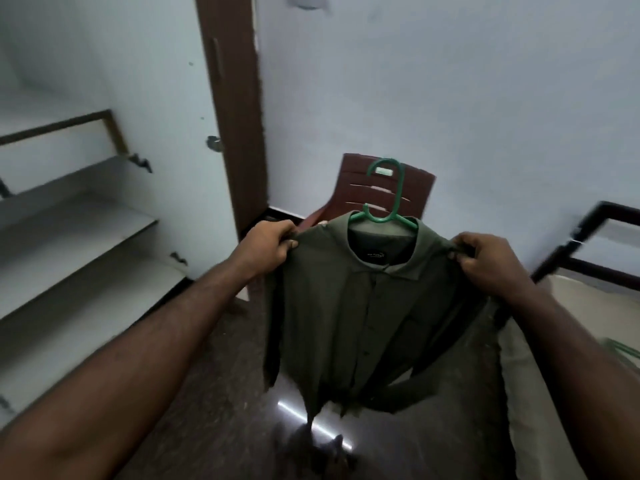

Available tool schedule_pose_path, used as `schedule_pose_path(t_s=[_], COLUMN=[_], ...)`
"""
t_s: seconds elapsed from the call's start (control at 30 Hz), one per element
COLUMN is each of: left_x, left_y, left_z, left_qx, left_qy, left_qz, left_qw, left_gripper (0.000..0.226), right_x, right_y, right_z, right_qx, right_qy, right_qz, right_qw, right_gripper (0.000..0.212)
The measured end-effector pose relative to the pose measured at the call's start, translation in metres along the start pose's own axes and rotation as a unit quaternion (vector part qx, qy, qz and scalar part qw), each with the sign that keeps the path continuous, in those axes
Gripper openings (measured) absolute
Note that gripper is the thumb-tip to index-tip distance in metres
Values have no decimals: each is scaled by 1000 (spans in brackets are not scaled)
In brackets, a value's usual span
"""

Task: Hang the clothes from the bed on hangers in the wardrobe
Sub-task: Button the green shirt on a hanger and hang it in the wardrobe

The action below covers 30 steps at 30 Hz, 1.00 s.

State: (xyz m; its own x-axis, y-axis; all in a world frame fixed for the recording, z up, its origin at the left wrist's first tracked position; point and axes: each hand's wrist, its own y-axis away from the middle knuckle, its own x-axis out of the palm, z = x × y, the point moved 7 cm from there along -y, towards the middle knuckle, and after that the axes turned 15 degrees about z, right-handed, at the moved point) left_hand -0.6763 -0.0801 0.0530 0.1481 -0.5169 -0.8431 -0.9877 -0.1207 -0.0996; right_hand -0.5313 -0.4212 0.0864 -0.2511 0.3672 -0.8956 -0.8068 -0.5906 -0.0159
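I'm holding the olive shirt (363, 306) up in the air between both hands, its front turned toward me. My left hand (273, 245) grips the shoulder seam on its side, fingers (292, 242) curled tight into the cloth. My right hand (485, 261) does the same on the other shoulder, fingers (460, 252) bunched around a fold of fabric. Both are narrow and clamped on the shirt.

The shirt sits on a green hanger (388, 202). The hanger's arms run inside the collar, and its hook stands upright above the neck. A dark label shows inside the collar (too blurred for me to read). The placket runs down the middle, the sleeves hang loose at either side, and the hem dangles above the dark floor (214, 393), which carries a bright streak of reflected light.

Behind the hook stands a brown slatted chair (420, 188) against the pale wall. On my left are pale shelves (86, 230), with a brown door panel (235, 116) beside them. On my right is the bed (540, 375) with its black frame (588, 237). Something green lies on the bed at the picture's edge, and I cannot tell what it is.
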Motion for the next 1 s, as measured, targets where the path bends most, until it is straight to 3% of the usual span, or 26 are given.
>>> schedule_pose_path(t_s=[0.13, 0.17, 0.3, 0.57, 0.8, 1.0], left_x=[-57, -68, -84, -140, -191, -256], left_y=[16, 15, 7, 19, 21, 7], left_z=[63, 77, 146, 234, 316, 409], left_qx=[-50, -75, -189, -287, -317, -304], left_qy=[-8, -14, -68, -61, -72, -75], left_qz=[-150, -158, -65, -56, -73, -113], left_qw=[987, 984, 977, 954, 943, 943], left_gripper=[10, 9, 11, 7, 19, 5], right_x=[29, 35, 104, 164, 208, 241], right_y=[-68, -88, -173, -291, -370, -444], right_z=[62, 76, 114, 195, 290, 381], right_qx=[-100, -124, -156, -226, -278, -293], right_qy=[-45, -49, -19, -52, -33, -19], right_qz=[-37, -44, 78, 145, 172, 162], right_qw=[993, 990, 984, 962, 944, 942], right_gripper=[22, 22, 19, 15, 14, 13])
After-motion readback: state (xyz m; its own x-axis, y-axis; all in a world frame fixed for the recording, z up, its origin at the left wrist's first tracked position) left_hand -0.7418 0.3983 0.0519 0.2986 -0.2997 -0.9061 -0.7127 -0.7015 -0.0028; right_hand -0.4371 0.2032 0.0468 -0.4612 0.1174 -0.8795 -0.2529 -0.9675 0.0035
